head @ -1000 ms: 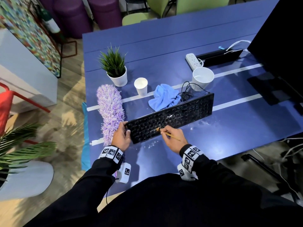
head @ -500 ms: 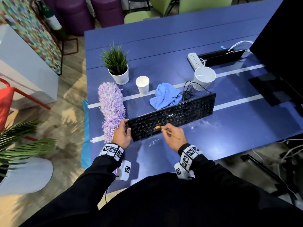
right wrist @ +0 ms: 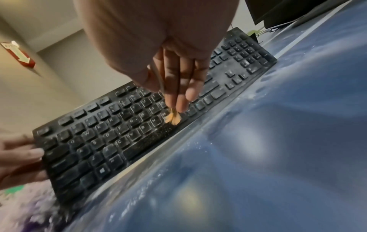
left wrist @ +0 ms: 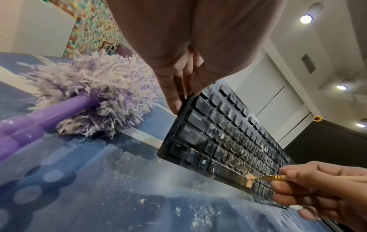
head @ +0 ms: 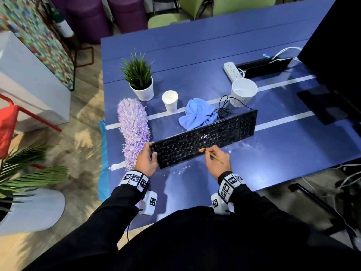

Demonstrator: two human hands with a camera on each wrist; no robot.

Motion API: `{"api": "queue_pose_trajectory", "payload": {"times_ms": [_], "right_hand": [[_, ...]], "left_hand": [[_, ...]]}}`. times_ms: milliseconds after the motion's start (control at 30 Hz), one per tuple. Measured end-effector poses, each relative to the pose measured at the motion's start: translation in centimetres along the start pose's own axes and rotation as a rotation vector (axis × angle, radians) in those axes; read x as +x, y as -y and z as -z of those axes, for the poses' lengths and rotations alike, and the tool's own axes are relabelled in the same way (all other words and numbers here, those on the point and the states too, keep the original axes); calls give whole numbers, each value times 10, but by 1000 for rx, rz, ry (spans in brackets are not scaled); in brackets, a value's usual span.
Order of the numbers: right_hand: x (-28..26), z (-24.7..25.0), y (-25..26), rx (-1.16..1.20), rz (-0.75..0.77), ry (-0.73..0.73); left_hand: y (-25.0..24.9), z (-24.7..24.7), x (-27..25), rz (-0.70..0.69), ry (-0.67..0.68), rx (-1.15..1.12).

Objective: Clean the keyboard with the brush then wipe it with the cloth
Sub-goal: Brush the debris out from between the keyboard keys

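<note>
A dusty black keyboard [head: 207, 138] lies slanted on the blue table [head: 273, 157], white powder on its keys. My left hand [head: 149, 155] grips its left end [left wrist: 178, 109], fingers behind and thumb on the front edge. My right hand [head: 212, 155] pinches a thin paintbrush [head: 214, 155]; its orange bristles [right wrist: 172, 118] press on the bottom key row near the N and M keys [left wrist: 249, 179]. A crumpled light-blue cloth [head: 197, 114] sits just behind the keyboard's middle.
A purple fluffy duster [head: 133, 130] lies left of the keyboard, touching my left hand's side. A potted plant [head: 139, 79], small paper cup [head: 170, 100], larger white cup [head: 243, 91], coiled cable [head: 223, 109], power strip [head: 232, 71] and monitor [head: 336, 55] stand behind. Powder specks dot the table [head: 181, 170].
The brush tip has moved slightly right along the lower key rows. My left hand stays on the keyboard's left end.
</note>
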State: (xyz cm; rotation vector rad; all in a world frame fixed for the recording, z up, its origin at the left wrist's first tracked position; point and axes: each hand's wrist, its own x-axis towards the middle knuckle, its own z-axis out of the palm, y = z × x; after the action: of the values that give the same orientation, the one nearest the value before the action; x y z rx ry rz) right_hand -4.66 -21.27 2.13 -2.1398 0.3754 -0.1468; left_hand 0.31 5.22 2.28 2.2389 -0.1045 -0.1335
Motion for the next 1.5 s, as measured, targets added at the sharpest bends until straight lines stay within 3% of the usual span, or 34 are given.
{"api": "queue_pose_trajectory", "payload": {"times_ms": [67, 167, 333, 433, 467, 667, 800, 1100, 1267, 1500], "right_hand": [[-1, 0, 5, 13, 26, 82], [-10, -11, 19, -46, 99, 342], [-8, -10, 10, -24, 46, 259], [-14, -19, 18, -100, 118, 485], [-17, -21, 22, -115, 131, 499], [-12, 1, 27, 4, 36, 183], [-12, -6, 32, -32, 111, 261], [-10, -8, 38, -132, 103, 419], [-16, -9, 37, -51, 126, 350], [-25, -26, 49, -97, 202, 540]], "left_hand": [[0, 0, 0, 1, -6, 11], [2, -1, 0, 0, -7, 18], [3, 0, 0, -13, -12, 23], [2, -1, 0, -22, -17, 26], [2, -1, -1, -22, -14, 21], [-1, 0, -3, -4, -2, -10], [-1, -1, -2, 8, 4, -18], [-2, -1, -6, 17, -6, 6], [-2, 0, -1, 5, -8, -10], [-1, -2, -3, 1, -12, 9]]}}
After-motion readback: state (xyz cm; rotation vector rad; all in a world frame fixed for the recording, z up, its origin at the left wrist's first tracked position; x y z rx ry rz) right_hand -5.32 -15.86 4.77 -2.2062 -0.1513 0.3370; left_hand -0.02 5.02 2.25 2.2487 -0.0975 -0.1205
